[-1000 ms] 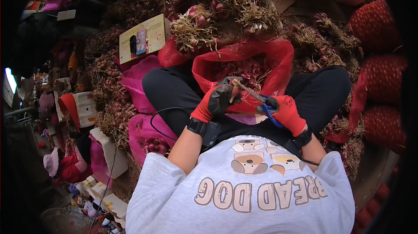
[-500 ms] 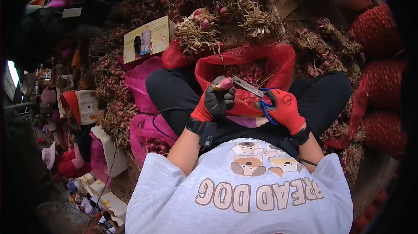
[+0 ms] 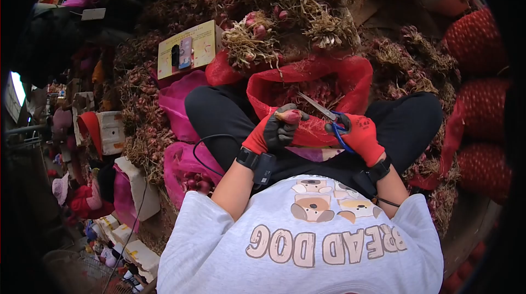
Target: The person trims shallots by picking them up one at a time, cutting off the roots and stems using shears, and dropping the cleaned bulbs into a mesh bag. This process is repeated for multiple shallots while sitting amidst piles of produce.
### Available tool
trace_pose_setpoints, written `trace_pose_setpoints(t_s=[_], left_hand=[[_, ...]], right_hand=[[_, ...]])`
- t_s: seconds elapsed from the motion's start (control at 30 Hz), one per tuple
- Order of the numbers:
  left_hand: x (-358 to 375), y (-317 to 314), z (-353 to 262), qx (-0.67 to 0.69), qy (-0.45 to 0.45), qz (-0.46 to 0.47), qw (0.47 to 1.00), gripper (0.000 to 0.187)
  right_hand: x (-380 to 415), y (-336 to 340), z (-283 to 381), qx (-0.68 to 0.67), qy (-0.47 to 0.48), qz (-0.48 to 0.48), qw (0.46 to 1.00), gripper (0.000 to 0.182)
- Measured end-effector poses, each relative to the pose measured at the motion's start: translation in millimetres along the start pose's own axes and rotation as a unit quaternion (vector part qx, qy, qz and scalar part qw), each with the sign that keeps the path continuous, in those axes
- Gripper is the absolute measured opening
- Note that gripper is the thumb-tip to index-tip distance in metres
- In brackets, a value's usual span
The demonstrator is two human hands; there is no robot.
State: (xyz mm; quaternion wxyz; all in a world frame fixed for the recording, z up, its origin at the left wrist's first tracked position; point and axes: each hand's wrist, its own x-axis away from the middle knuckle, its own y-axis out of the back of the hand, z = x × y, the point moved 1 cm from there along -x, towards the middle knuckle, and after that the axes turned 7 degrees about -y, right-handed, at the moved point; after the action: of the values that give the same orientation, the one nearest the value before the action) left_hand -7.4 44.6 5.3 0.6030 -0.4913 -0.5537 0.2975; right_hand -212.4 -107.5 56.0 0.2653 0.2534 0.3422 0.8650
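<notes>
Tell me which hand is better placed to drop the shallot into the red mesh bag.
Left. The left hand already grips the shallot right at the red mesh bag, while the right hand is occupied holding the scissors.

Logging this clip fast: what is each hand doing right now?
Left hand: closed on a shallot.
Right hand: closed on blue-handled scissors, over the red mesh sack.

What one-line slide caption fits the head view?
Left hand holds a shallot; right hand holds scissors above a red mesh sack.
</notes>
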Motion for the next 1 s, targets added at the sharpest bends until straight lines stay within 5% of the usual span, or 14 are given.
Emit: trace_pose_setpoints(t_s=[0.07, 0.3, 0.37, 0.53, 0.63, 0.73, 0.83, 0.87, 1.0], left_hand=[[-2.2, 17.8, 0.9, 0.059, 0.02, 0.032, 0.998, 0.049], [-6.5, 19.1, 3.7, 0.024, 0.042, -0.076, 0.996, 0.023], [-3.3, -0.5, 4.9, -0.015, 0.006, -0.16, 0.987, 0.019], [-1.2, 30.2, 10.1, -0.027, 0.029, -0.134, 0.99, 0.012], [0.2, 25.8, 10.9, -0.083, 0.019, -0.112, 0.99, 0.008], [-0.9, 4.8, 10.8, -0.143, -0.047, -0.089, 0.985, 0.006], [-2.0, 4.5, 9.4, -0.099, -0.082, -0.089, 0.988, 0.009], [-1.9, 6.0, 10.5, -0.069, -0.083, -0.091, 0.99, 0.01], [2.5, -9.9, 7.7, -0.197, -0.064, -0.067, 0.976, 0.014]], right_hand=[[-1.5, 9.4, 10.5, -0.116, -0.014, 0.033, 0.993, 0.037], [-27.9, -23.3, 43.9, -0.394, 0.083, 0.07, 0.913, 0.039], [-35.5, -26.2, 54.6, -0.315, 0.127, 0.063, 0.938, 0.037], [-45.4, -37.0, 58.3, -0.118, 0.259, -0.02, 0.958, 0.036], [-43.0, -34.2, 61.0, -0.111, 0.256, -0.038, 0.96, 0.032], [-52.5, -44.7, 35.7, -0.153, 0.129, -0.024, 0.979, 0.029], [-48.1, -41.4, 23.2, -0.318, 0.02, 0.086, 0.944, 0.028], [-46.5, -40.8, 23.6, -0.434, 0.017, 0.132, 0.891, 0.027], [-36.0, -22.5, 47.9, -0.438, 0.044, 0.151, 0.885, 0.03]])
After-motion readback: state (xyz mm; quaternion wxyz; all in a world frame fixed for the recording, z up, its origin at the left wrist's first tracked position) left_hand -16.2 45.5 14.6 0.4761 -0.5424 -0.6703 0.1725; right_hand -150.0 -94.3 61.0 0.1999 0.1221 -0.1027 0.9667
